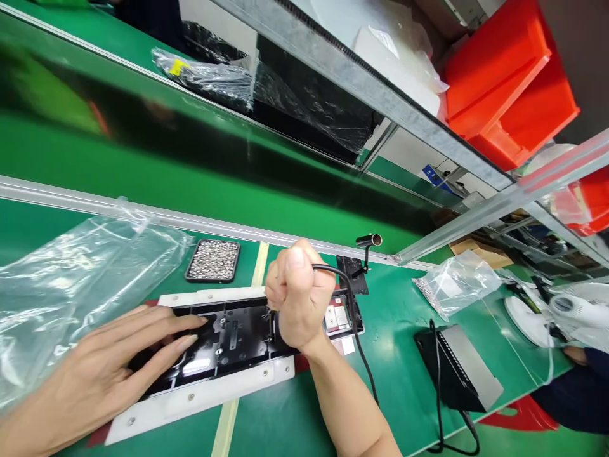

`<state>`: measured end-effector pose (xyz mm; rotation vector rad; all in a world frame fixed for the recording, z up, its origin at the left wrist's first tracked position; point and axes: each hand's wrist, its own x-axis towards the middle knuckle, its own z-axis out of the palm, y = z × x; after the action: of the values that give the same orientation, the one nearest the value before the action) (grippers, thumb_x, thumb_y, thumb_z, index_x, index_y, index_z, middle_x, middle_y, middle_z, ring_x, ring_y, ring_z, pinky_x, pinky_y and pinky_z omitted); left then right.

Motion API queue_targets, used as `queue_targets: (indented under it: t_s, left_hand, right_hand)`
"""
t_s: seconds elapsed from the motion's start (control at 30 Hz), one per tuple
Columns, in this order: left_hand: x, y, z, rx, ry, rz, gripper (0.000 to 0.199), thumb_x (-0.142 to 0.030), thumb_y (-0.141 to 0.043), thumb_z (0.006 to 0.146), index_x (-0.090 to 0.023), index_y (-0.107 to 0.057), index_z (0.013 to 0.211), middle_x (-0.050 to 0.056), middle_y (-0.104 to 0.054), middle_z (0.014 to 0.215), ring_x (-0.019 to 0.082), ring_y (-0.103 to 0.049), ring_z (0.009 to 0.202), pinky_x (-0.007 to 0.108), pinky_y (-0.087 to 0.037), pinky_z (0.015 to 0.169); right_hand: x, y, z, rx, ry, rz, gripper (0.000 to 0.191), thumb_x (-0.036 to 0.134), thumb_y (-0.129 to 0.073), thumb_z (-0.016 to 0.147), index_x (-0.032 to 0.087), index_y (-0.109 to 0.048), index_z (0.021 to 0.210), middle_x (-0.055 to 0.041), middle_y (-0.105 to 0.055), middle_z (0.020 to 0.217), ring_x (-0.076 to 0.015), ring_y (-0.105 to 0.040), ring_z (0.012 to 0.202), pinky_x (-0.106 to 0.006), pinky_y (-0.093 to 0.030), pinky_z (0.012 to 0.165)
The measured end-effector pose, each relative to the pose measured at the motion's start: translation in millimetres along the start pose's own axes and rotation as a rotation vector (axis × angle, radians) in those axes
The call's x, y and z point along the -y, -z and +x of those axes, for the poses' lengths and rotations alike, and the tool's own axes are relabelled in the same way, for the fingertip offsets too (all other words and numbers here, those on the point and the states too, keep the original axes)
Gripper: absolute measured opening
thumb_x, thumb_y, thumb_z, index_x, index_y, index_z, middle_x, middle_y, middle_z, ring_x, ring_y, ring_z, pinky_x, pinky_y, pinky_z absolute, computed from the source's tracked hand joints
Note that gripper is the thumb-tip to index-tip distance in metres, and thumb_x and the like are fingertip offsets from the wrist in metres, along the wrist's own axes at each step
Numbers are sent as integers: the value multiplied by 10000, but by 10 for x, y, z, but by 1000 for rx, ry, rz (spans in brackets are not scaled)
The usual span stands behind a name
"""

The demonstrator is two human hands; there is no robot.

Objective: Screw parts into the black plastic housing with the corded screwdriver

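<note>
A long black plastic housing (242, 339) with ribs and screw posts lies between the white strips of a fixture (204, 395). My left hand (128, 352) rests over the housing's left end, fingers stretched out and holding nothing. Above its right part my right hand (302, 295) is closed in an upright fist with the thumb on top. A black cord (354, 311) comes out of the fist and hangs down to the right. The fist hides the body of the corded tool, so its kind does not show. A shallow black tray (212, 260) full of small metal screws stands behind the fixture.
Clear plastic bags (85, 273) cover the bench's left. Behind on the right are a small black stand (367, 254), a bag of small parts (459, 279), a black-and-grey device (459, 368) and a white fan (566, 311). Red bins (514, 82) sit on the overhead shelf.
</note>
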<state>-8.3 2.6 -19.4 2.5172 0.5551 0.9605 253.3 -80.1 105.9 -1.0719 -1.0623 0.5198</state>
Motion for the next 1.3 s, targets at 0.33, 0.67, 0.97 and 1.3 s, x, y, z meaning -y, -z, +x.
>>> queue_targets:
  t_s: [0.33,0.67,0.97,1.3]
  left_hand:
    - [-175,54,131,-5,-1,-63,225,-415,-652,1243,-345,-824,1371,-56,-900,1225,181,-870,1077,340,-551,1338]
    - [-122,15,60,47,55,-72,250,-370,-673,1220,-341,-838,1407,-47,-901,1297,195,-870,1093,401,-538,1368]
    - [-207,47,157,17,31,-93,221,-375,-667,1220,-344,-835,1360,-75,-907,1259,191,-876,1058,370,-553,1327]
    - [-182,68,131,33,16,-79,225,-330,-671,1229,-329,-812,1405,-77,-898,1292,158,-867,1122,331,-474,1397]
  right_hand:
    - [238,-65,68,-22,-18,246,581,575,-715,1164,283,-427,754,115,-317,574,-64,-249,448,-215,-245,377]
    - [239,-53,74,-28,-17,225,597,564,-682,1177,279,-406,731,111,-293,569,-73,-242,442,-199,-268,373]
    - [244,-59,73,-28,-16,218,605,599,-684,1174,281,-406,741,109,-296,574,-72,-239,448,-197,-266,371]
    - [265,-51,75,-24,-9,212,584,546,-678,1179,279,-426,725,103,-317,568,-77,-242,439,-205,-251,361]
